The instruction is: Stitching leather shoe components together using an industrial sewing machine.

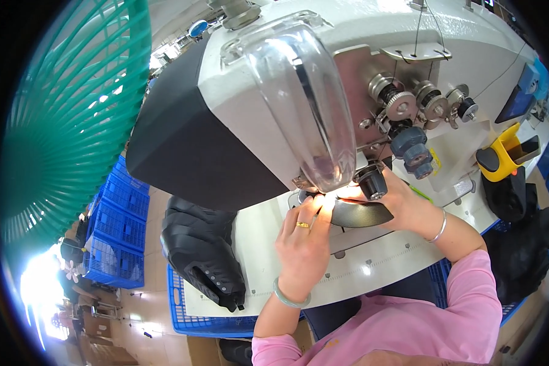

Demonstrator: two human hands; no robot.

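White and bulky, the sewing machine head (244, 137) is nearest the camera, with a dark gray end cover (177, 122) on its left and a clear plastic guard (311, 97) in front. Metal tension dials (401, 105) sit to the guard's right, with thread running up from them.

Below the head, a dark curved piece (363, 215) lies under the needle area, its far edge lost in the lamp's glare. The left hand (303, 253), wearing a gold ring, reaches in from the near side, fingers stretched forward and close together, tips at the lit spot by the piece — whether they pinch it, I cannot tell. The right hand (399, 198) is against the piece's right end; its fingertips are partly hidden behind a black knob (371, 183), so how far they close cannot be told.

On the pale worktable (354, 268), a black shoe upper (198, 250) lies at left. More black uppers (521, 244) are piled at right — near a yellow-and-black holder (500, 155). Far left, a green fan (73, 110) stands before stacked blue crates (117, 226).
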